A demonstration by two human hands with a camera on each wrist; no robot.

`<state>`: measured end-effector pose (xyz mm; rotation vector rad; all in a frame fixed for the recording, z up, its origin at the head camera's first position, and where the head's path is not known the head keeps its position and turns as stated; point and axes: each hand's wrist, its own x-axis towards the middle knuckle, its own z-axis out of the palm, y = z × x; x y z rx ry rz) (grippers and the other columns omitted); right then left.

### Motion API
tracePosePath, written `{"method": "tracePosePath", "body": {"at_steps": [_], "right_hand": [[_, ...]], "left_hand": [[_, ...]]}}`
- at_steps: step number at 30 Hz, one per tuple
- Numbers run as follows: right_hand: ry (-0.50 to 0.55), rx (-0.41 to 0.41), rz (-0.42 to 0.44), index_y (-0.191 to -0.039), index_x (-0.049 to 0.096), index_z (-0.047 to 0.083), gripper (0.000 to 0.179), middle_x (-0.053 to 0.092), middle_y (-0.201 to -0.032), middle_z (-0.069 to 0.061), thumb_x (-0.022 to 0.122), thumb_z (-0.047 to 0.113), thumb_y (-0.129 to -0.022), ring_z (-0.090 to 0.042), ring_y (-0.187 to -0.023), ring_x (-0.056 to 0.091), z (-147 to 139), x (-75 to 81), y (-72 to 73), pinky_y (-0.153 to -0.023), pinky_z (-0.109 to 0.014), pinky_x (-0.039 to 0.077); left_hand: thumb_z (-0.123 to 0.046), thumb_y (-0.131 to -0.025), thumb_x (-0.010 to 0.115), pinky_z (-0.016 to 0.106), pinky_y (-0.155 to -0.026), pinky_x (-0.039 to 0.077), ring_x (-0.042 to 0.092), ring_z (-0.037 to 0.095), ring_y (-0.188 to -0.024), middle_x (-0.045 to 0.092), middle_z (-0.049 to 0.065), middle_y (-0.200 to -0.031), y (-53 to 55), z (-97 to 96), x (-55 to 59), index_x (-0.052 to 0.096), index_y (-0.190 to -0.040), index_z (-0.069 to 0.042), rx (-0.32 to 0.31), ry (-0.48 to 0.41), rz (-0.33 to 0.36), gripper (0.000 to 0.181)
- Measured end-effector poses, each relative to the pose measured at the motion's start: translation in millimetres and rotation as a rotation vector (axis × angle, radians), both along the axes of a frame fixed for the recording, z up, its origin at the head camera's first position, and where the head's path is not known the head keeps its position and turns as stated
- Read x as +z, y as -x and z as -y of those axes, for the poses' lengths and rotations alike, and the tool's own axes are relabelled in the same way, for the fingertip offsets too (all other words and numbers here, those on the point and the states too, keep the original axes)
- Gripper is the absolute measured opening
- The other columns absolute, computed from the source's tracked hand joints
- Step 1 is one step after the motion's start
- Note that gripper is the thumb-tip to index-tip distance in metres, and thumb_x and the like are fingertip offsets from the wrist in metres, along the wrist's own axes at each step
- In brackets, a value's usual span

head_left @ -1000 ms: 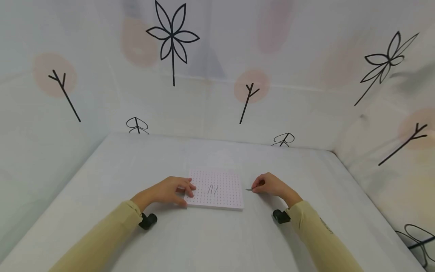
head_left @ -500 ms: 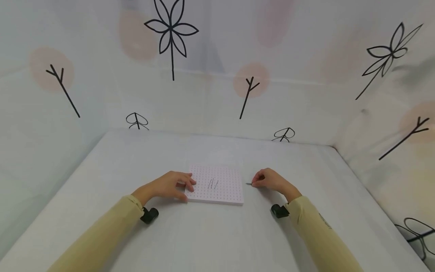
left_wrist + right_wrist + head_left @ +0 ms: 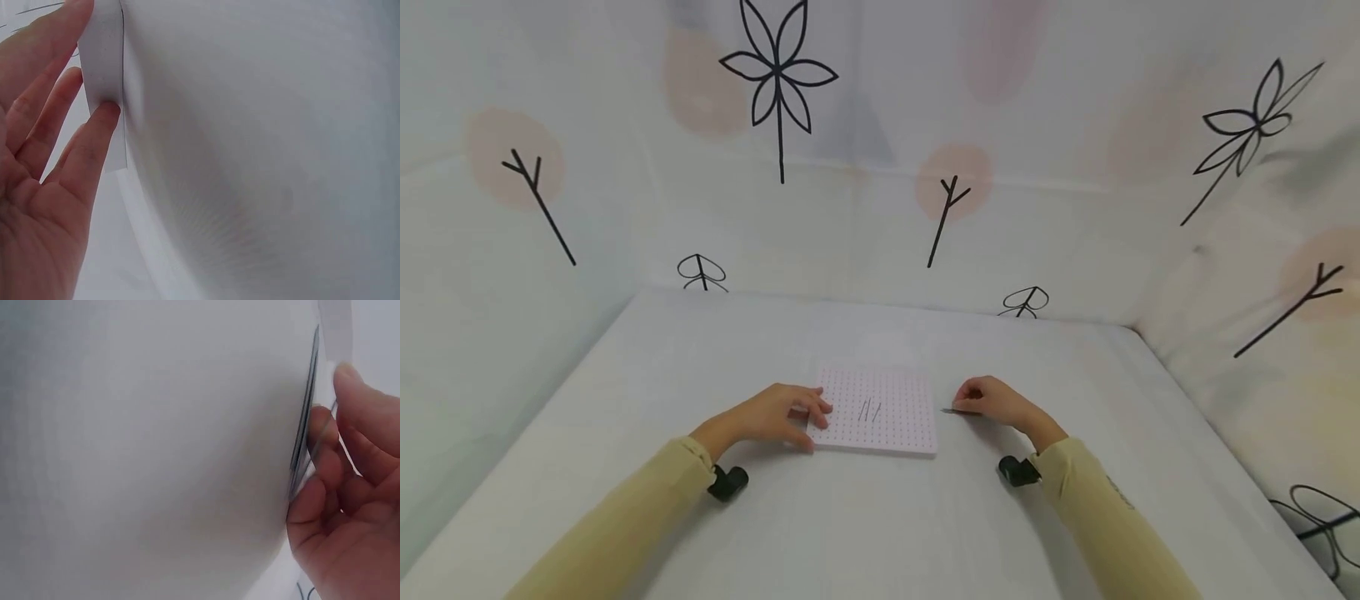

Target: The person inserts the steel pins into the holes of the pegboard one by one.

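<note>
Head view: left hand rests fingers on perforated board at left edge, likely steadying it on desk; well apart, right hand pinches thin stick, grey sticks just beside its fingers, presumably for easy reach.

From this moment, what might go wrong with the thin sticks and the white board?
The right hand seems to pinch one thin stick right beside a close bundle of sticks, so it may drag others along. A stick so slender might also slip from the fingers. The left hand touches the white board; a push there could disturb the three dark sticks on it.
</note>
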<state>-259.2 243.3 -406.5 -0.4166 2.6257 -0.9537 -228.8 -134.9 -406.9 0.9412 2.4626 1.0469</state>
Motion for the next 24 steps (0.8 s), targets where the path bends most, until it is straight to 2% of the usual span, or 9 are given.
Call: {"method": "tracePosePath", "body": {"at_steps": [5,9,15,20,24], "right_hand": [[0.075,-0.008,-0.060,-0.093,0.057,0.003,0.007,0.054,-0.083,-0.004,0.058,0.010,-0.092,-0.018,-0.078,0.048,5,-0.2,-2.9,-0.066,-0.028,0.042],[0.130,-0.034,-0.107,-0.095,0.058,0.002,0.009,0.057,-0.082,-0.004,0.060,0.010,-0.091,-0.018,-0.074,0.051,13,1.8,-5.0,-0.063,-0.027,0.046],[0.170,-0.096,-0.138,-0.095,0.064,0.003,0.010,0.064,-0.083,-0.003,0.064,0.011,-0.089,-0.016,-0.073,0.059,19,4.6,-9.6,-0.066,-0.027,0.052],[0.200,-0.107,-0.179,-0.093,0.065,0.003,0.008,0.067,-0.087,-0.004,0.066,0.007,-0.086,-0.015,-0.076,0.063,23,6.7,-13.6,-0.068,-0.027,0.054],[0.229,-0.131,-0.194,-0.091,0.065,0.003,0.009,0.067,-0.085,-0.005,0.068,0.008,-0.084,-0.016,-0.073,0.063,27,9.6,-16.9,-0.067,-0.027,0.055]], "left_hand": [[-0.013,-0.071,0.081,0.036,-0.100,0.040,0.036,0.025,-0.131,0.060,0.000,-0.122,-0.3,-0.8,-1.7,0.070,-0.090,-0.019,-0.009,-0.002,0.000,0.023],[-0.013,-0.071,0.081,0.035,-0.100,0.040,0.036,0.025,-0.131,0.059,0.000,-0.122,0.1,0.0,-1.6,0.070,-0.090,-0.019,-0.009,-0.002,0.003,0.023],[-0.012,-0.071,0.081,0.033,-0.099,0.041,0.035,0.026,-0.132,0.059,0.001,-0.123,0.4,0.1,-1.1,0.070,-0.091,-0.018,-0.009,-0.002,0.007,0.023],[-0.013,-0.071,0.081,0.035,-0.099,0.041,0.036,0.026,-0.131,0.059,0.000,-0.122,-0.2,-0.5,-0.7,0.070,-0.090,-0.020,0.002,0.014,-0.005,0.023],[-0.012,-0.071,0.081,0.036,-0.099,0.040,0.036,0.026,-0.131,0.060,0.000,-0.121,-1.4,-0.2,0.0,0.070,-0.090,-0.019,0.000,0.012,-0.005,0.023]]}}
